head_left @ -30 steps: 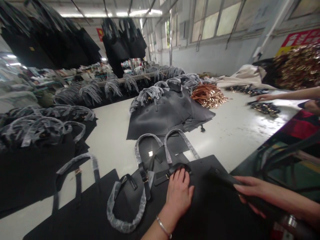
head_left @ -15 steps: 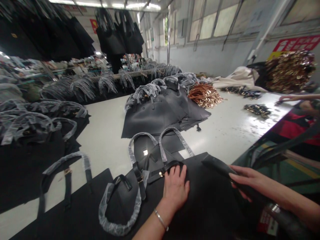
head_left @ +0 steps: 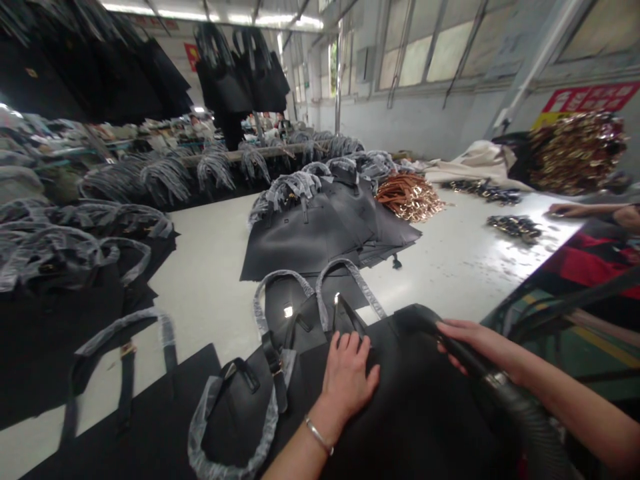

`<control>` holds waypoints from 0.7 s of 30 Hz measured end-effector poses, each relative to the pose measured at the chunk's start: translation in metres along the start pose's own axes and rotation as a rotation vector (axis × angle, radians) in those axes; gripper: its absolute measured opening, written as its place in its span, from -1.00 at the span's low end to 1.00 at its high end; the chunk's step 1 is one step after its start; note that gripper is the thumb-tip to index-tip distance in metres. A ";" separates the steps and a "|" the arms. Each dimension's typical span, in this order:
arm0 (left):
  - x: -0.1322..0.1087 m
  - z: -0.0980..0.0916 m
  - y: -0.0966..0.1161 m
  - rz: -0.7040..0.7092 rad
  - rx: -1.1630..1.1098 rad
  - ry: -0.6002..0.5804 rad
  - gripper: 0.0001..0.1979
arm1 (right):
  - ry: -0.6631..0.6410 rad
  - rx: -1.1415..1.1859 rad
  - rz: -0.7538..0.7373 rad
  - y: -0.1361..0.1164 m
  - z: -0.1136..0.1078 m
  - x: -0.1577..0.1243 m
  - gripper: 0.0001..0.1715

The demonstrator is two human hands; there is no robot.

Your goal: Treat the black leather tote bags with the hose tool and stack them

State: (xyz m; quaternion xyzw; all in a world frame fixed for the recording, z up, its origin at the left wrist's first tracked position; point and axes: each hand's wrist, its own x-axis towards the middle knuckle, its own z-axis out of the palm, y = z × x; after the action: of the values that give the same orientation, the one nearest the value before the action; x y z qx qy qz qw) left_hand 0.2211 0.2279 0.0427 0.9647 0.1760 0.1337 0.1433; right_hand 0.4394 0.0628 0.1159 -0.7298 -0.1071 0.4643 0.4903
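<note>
My left hand (head_left: 346, 373), a silver bangle at its wrist, lies flat on a black bag (head_left: 400, 400), fingers extended near the base of its plastic-wrapped handle (head_left: 345, 273). My right hand (head_left: 477, 343) is wrapped around a black vacuum-type hose nozzle (head_left: 457, 347). A metal ring (head_left: 495, 379) joins this nozzle to a ribbed hose (head_left: 537, 417). The nozzle's front end rests at or just above the bag's upper right part; contact cannot be made out. Left of my left hand, another wrapped handle (head_left: 273, 420) loops over black bag material.
A pile of black bags (head_left: 300, 240) lies ahead on the white table (head_left: 200, 247). Beyond it are brown straps with gold clasps (head_left: 407, 197) and dark metal-fitted pieces (head_left: 515, 227). At right, another person's hand (head_left: 570, 210) touches the table edge. More bags (head_left: 225, 73) hang overhead.
My right hand and the nozzle have shifted left over the bag, bringing more ribbed hose into view. The buckled strap by my left fingers has gone from lying sideways to pointing away.
</note>
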 end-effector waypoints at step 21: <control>-0.001 -0.004 0.000 -0.032 -0.008 -0.013 -0.50 | 0.069 -0.055 -0.074 -0.027 -0.022 0.020 -0.69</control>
State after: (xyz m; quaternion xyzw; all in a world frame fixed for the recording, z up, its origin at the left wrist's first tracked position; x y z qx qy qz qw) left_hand 0.2194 0.2283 0.0461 0.9620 0.1898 0.1256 0.1505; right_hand 0.4759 0.0747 0.1282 -0.7542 -0.1298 0.4170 0.4904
